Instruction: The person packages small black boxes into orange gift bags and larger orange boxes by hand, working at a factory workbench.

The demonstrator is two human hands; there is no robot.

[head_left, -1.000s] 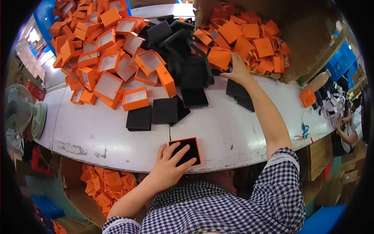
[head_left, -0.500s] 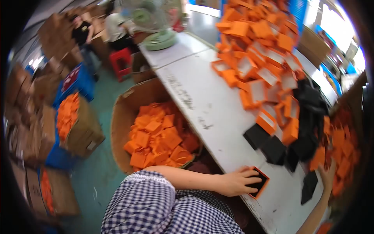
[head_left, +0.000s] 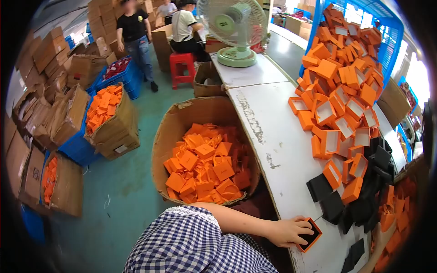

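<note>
My left hand (head_left: 291, 232) grips a small orange box (head_left: 317, 236) at the near edge of the white table. Its fingers rest on the black insert (head_left: 307, 237) inside the box. At the right, my right hand (head_left: 381, 240) reaches beside a heap of orange box pieces (head_left: 394, 248); its fingers are mostly hidden and blurred. Between the hands lie loose black pads (head_left: 354, 255). More black pads (head_left: 332, 207) are heaped farther up, against a large pile of open orange box trays (head_left: 328, 141).
A blue crate (head_left: 390, 48) lies tipped behind the orange pile. On the white table (head_left: 255, 102) stands a green fan (head_left: 236, 57). Left of the table is a carton (head_left: 166, 136) of orange pieces. Farther off are a red stool (head_left: 182, 68), stacked cartons and several people.
The view has swung left and up, so things sit farther right and lower. My left hand stays on the orange box. My right hand has moved deeper beside the orange heap.
</note>
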